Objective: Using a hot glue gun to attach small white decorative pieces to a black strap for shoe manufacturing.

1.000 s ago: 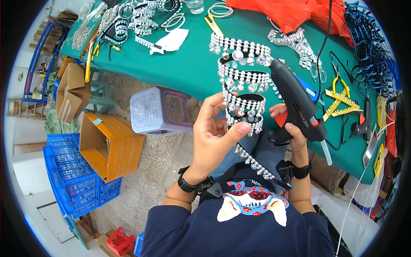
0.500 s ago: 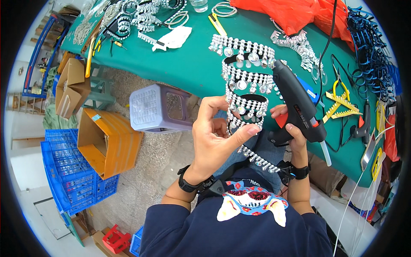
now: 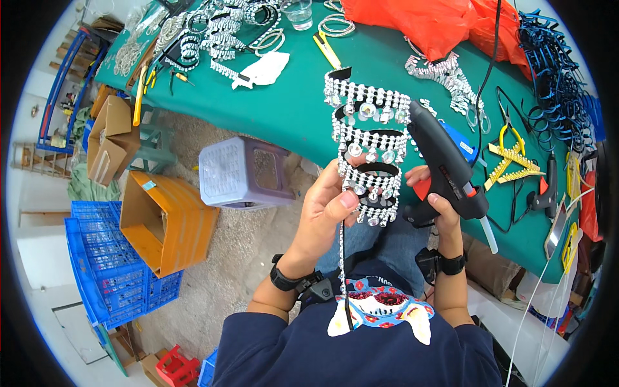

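A coiled black band with rows of silver rhinestones and dangling gems (image 3: 375, 140) hangs in several loops above my lap. My left hand (image 3: 319, 209) is closed on its lower left side, thumb and fingers pinching the loops. From there a loose tail of the band drops straight toward my shirt. My right hand (image 3: 445, 213) grips the handle of a black hot glue gun (image 3: 448, 161), with fingers near its red trigger. The nozzle points up and touches or nearly touches the upper right of the coil; I cannot tell which. A white glue stick (image 3: 489, 235) sticks out of its back end.
A green-covered table (image 3: 277, 109) holds heaped rhinestone bands (image 3: 222, 32), a yellow cutter (image 3: 327, 50), a plastic cup (image 3: 298, 14), a red bag (image 3: 412, 26), yellow-handled pliers (image 3: 512, 138) and a second glue gun (image 3: 547, 187). A stool (image 3: 235, 171) and boxes (image 3: 184, 222) stand left.
The coil has turned and its loops sit lower and straighter. Its loose tail swung from the right to hang straight down on the left. My left hand shifted slightly; the glue gun barely moved.
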`<state>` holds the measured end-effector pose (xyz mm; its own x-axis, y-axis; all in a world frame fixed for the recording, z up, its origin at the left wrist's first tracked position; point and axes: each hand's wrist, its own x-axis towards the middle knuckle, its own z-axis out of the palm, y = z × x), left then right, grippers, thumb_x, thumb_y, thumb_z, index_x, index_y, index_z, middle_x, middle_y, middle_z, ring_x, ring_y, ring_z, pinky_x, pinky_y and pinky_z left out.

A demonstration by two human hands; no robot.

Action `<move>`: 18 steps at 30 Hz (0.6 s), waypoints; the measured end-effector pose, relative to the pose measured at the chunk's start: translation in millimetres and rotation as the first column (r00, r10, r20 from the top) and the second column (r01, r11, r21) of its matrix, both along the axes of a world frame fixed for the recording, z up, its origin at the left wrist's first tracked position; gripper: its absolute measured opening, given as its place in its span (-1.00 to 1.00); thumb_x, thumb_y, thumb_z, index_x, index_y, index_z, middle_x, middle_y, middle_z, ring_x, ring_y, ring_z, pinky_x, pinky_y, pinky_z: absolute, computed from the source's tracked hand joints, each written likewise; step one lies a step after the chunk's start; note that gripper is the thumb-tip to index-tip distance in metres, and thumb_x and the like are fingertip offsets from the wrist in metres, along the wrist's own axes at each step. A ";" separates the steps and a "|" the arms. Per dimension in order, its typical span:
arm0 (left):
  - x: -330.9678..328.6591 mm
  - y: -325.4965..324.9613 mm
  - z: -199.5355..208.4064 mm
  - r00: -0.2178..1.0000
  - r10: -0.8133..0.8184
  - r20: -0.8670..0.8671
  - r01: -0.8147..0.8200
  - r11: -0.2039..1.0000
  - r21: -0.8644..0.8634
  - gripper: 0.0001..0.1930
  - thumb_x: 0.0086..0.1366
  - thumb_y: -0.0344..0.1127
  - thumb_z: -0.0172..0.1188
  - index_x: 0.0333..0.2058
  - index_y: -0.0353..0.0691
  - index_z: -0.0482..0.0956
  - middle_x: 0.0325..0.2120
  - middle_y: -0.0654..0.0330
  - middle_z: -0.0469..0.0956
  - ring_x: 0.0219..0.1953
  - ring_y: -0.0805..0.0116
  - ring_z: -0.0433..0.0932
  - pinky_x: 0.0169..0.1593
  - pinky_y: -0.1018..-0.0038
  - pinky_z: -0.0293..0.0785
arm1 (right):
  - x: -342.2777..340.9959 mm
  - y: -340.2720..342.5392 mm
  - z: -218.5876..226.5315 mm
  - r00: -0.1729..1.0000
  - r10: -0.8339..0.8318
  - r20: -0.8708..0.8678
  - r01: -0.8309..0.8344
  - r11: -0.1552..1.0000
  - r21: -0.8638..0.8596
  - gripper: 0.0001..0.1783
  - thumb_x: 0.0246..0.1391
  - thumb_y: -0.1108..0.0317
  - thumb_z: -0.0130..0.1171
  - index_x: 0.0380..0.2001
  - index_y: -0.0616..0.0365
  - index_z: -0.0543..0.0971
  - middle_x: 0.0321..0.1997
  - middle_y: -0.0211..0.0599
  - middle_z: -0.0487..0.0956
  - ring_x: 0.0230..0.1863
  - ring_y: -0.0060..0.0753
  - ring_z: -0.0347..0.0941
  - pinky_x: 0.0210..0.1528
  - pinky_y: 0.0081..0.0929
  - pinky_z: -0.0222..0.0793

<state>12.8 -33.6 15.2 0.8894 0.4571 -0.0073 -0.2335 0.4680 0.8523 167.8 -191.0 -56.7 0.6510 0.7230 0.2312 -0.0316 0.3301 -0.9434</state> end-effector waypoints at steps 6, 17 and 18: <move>2.7 0.6 -6.6 0.998 0.043 -0.035 -0.044 0.998 -0.035 -0.40 0.24 -0.10 0.08 0.18 -0.28 0.22 0.04 0.14 0.41 -0.44 0.67 0.37 -0.53 0.76 0.19 | -0.1 -1.5 0.1 1.000 -0.006 -0.014 0.006 1.000 -0.019 -0.48 -0.16 0.19 0.13 -0.13 0.33 0.44 -0.28 -0.09 0.55 -0.10 -0.10 0.45 0.06 -0.11 0.29; 7.0 10.4 -8.0 0.994 -0.107 -0.026 0.102 0.983 -0.152 -0.20 0.15 0.25 -0.05 0.11 -0.40 0.24 -0.38 0.10 0.47 -0.40 0.49 0.47 -0.46 0.65 0.40 | -0.5 -1.6 1.4 1.000 0.009 -0.009 -0.009 1.000 -0.009 -0.52 -0.14 0.21 0.12 -0.15 0.31 0.45 -0.28 -0.10 0.55 -0.10 -0.10 0.46 0.05 -0.11 0.29; 6.9 11.2 -6.1 0.991 -0.135 -0.009 0.131 0.974 -0.184 -0.20 0.15 0.26 -0.06 0.10 -0.40 0.25 -0.41 0.12 0.45 -0.43 0.50 0.45 -0.45 0.65 0.40 | -0.3 -1.7 1.2 1.000 0.011 -0.009 -0.011 1.000 -0.015 -0.51 -0.14 0.20 0.12 -0.15 0.31 0.45 -0.28 -0.10 0.55 -0.10 -0.11 0.46 0.05 -0.12 0.29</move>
